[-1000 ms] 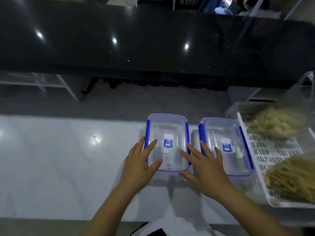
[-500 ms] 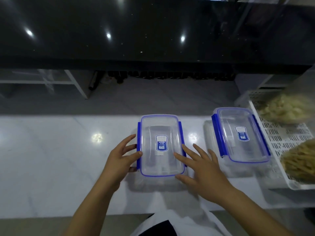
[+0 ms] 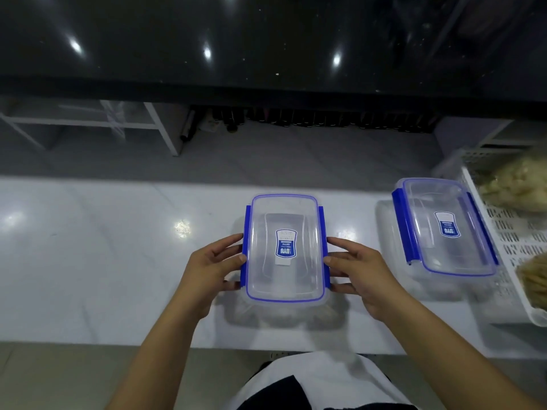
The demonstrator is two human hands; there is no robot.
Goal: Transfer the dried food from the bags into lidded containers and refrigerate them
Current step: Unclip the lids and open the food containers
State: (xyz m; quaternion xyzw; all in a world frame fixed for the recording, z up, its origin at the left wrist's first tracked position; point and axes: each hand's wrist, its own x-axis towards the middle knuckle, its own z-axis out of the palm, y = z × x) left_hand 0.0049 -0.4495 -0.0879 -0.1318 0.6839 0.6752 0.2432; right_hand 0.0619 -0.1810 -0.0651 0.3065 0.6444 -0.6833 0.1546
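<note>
The left hand [image 3: 211, 269] and right hand [image 3: 359, 272] each curl their grip onto a blue side latch of the clear rectangular lidded container [image 3: 284, 250] near the white counter's [image 3: 88, 261] front edge, likely to unclip its lid. A second matching container [image 3: 444, 226] waits toward the right edge beside the white slotted basket [image 3: 515, 241] holding bagged dried food [image 3: 515, 187]

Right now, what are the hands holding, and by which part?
Both hold the near container by its blue side clips: left hand on the left clip, right hand on the right clip.
</note>
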